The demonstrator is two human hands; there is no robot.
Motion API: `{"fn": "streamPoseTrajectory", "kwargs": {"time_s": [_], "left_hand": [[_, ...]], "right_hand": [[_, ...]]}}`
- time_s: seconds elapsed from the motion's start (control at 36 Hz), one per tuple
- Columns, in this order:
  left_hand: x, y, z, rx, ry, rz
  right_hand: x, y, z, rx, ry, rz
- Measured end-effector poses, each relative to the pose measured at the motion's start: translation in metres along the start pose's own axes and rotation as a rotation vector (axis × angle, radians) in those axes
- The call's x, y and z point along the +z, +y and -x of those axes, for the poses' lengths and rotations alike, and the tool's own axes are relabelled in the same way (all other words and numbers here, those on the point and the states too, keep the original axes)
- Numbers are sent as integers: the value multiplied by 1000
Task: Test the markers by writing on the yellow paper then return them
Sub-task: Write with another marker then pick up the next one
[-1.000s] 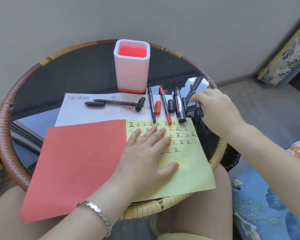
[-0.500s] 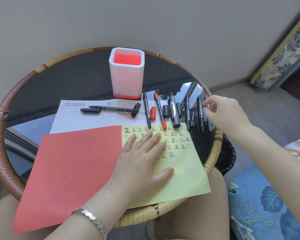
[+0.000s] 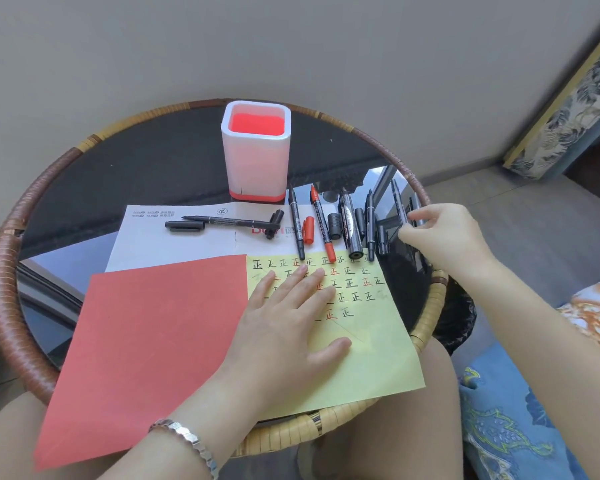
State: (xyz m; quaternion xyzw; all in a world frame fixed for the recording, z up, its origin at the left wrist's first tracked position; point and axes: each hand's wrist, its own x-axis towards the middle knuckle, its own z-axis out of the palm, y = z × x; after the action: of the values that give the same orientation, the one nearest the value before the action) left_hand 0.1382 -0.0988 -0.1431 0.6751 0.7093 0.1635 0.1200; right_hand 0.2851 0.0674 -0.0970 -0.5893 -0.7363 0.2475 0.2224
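Observation:
The yellow paper (image 3: 378, 358) lies at the table's front right, covered in rows of black and red written characters. My left hand (image 3: 284, 327) presses flat on it with straight fingers. Several uncapped markers lie in a row just behind the paper: a thin black one (image 3: 296, 223), a red one (image 3: 321, 223), a thick black one (image 3: 349, 226) and another thin black one (image 3: 370, 230). My right hand (image 3: 444, 240) pinches the rightmost black marker (image 3: 397, 199) near the table's right rim. The white and red pen holder (image 3: 255, 157) stands behind them.
A red paper (image 3: 146, 341) overlaps a white printed sheet (image 3: 153, 244), where another black marker (image 3: 229, 221) and its cap (image 3: 183, 226) lie. A red cap (image 3: 308, 230) sits among the markers. The round glass table has a wicker rim (image 3: 4, 271). My knees are under its front edge.
My right hand has moved rightward from the middle of the marker row to the rightmost marker and closed its fingertips on it. My left hand has stayed flat on the yellow paper.

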Motion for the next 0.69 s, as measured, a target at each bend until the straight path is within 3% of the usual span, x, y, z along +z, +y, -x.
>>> {"fn": "streamPoseTrajectory", "kwargs": {"time_s": [0.14,0.28,0.42,0.69], "left_hand": [[-2,1,-1,-5,-15,-14],[-4,3,-1,-3,-31,-83],[-7,1,1,0,-28,-126],[-2,-5,3,-12,16,-61]], "right_hand": [[-3,-3,23,58,-85,-405],[2,-10,49,2,-84,-637],[15,-11,69,-92,-70,-731],[33,-15,81,15,-78,-758]]}}
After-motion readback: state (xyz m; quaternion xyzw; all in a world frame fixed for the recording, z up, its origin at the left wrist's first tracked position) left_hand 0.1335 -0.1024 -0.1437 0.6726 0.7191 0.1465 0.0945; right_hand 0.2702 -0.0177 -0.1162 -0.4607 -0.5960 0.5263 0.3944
